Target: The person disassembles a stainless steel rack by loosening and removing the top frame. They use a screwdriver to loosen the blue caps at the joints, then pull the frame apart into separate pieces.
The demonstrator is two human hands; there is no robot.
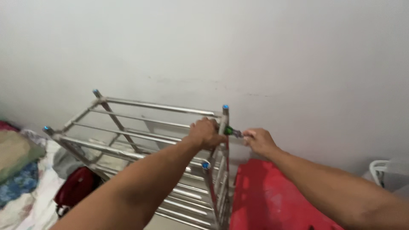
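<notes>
Two bare forearms reaching forward from the bottom edge toward the far right corner post of a metal rack (140, 140). Left hand (206, 133) at the top of that post, palm down, fingers curled closed around the upper rail beside it, wrist straight, forearm running diagonally up from the lower left. Right hand (259, 140) just right of the post, closed in a loose fist on the handle of a small green-tipped tool (233, 132) pointed at the post, forearm stretched in from the lower right, elbow out of view.
</notes>
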